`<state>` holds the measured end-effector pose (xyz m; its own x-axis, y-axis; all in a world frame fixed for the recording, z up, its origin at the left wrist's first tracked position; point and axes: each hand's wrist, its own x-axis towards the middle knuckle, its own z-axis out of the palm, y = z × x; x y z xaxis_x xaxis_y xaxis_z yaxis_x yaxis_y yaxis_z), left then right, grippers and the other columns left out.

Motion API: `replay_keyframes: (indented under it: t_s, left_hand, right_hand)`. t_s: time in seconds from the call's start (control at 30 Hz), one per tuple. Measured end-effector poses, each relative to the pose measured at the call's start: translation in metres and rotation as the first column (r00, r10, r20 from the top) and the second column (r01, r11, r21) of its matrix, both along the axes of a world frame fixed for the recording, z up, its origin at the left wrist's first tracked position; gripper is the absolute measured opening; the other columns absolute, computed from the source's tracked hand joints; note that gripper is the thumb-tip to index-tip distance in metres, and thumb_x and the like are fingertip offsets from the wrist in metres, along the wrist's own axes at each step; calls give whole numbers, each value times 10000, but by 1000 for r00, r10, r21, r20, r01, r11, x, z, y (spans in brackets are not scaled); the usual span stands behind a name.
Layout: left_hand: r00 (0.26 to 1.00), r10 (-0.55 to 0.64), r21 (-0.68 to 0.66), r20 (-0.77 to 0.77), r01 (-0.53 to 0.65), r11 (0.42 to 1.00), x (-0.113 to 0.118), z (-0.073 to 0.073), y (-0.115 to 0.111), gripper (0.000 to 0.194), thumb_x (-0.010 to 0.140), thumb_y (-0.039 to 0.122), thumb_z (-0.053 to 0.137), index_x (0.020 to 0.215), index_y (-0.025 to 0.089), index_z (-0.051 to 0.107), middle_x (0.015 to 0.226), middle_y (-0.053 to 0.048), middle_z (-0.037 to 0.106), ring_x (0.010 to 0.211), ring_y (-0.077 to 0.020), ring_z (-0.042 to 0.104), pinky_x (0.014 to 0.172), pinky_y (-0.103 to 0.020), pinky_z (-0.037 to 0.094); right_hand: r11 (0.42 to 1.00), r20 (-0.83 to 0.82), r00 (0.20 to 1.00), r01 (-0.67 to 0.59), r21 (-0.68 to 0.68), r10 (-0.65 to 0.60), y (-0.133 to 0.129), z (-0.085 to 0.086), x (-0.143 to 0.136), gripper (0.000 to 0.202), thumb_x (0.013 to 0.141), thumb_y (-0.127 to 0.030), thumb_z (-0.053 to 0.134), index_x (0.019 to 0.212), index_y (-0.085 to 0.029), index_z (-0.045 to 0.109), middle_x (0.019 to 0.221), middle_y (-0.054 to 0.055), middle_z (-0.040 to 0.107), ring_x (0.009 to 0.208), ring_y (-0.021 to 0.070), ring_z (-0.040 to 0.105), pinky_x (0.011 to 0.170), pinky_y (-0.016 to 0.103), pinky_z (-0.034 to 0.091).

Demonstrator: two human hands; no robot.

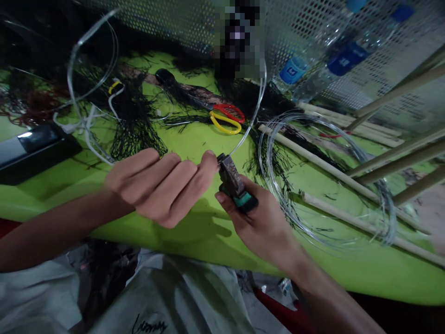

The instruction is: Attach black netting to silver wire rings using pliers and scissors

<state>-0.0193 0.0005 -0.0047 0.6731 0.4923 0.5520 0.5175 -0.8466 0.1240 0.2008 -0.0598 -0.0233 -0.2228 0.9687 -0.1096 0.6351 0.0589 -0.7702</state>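
Note:
In my right hand (pixel 260 222) is a pair of pliers (pixel 234 178) with worn dark metal jaws and a green and black handle, pointing up and left. A clear, stiff wire (pixel 248 132) runs up from the jaws. My left hand (pixel 163 183) is closed, its thumb and forefinger pinched right beside the jaws, and wire passes in behind it at the knuckles. What lies between the fingertips is mostly hidden. Beyond my hands lie scissors (pixel 225 119) with one red and one yellow handle loop, next to black netting (pixel 139 130).
A coil of clear wire (pixel 269 162) and several wooden sticks (pixel 320 160) cover the right of the green table (pixel 194 246). Water bottles (pixel 294 69) stand by a perforated panel (pixel 167 23). A dark box (pixel 38 148) sits at the left.

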Motion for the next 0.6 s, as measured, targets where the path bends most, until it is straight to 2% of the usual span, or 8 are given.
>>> replay_keyframes:
  t_s: [0.1,0.17,0.23,0.3,0.37,0.47,0.6]
  left_hand:
    - [999,9,79,49,-13,997,2,1,1,137,998,342,654,993,268,770,511,58,324,347,-75,291,376,-251,55]
    - [996,-12,279,87,-13,960,3,-2,2,162,1001,334,648,1072,263,775,518,45,396,354,-84,330,376,-247,101]
    - [995,-34,526,96,-21,850,3,-6,3,182,993,324,655,1095,243,782,520,33,437,361,-92,360,379,-251,155]
    - [997,-4,669,80,-50,741,3,-10,2,168,973,309,679,1071,231,791,547,16,478,395,-107,412,390,-263,215]
    - [995,32,703,92,-88,706,5,-13,0,120,942,274,712,1001,215,797,586,3,517,439,-115,449,408,-276,268]
    - [991,55,688,125,-126,715,8,-15,-4,56,907,211,748,916,172,786,603,3,538,465,-110,454,429,-286,312]
    - [980,93,636,177,-186,749,12,-15,-10,72,937,203,732,969,145,758,611,9,570,478,-111,488,456,-296,336]
  right_hand:
    - [999,-48,999,-14,31,16,4,-3,0,269,986,-413,605,826,-241,476,621,-76,382,518,99,324,455,245,264]
    - [998,-65,998,-13,64,17,7,-5,1,270,992,-411,603,830,-241,470,631,-76,388,534,102,329,474,249,275]
    - [994,-86,996,-6,109,15,10,-8,1,260,992,-393,602,830,-239,469,648,-72,404,555,105,348,503,251,294]
    - [989,-117,993,3,150,15,11,-10,-1,261,990,-377,602,821,-239,459,663,-69,415,571,105,362,525,252,306]
    - [982,-148,989,25,188,3,11,-13,-4,272,991,-371,599,809,-242,443,671,-68,417,576,104,358,535,255,305]
    - [974,-176,984,54,221,-15,11,-18,-7,265,985,-371,608,818,-242,448,673,-70,417,571,104,345,534,263,291]
    - [974,-214,977,50,221,-2,13,-24,-6,208,985,-394,615,899,-226,527,687,-67,434,583,110,348,553,267,301]
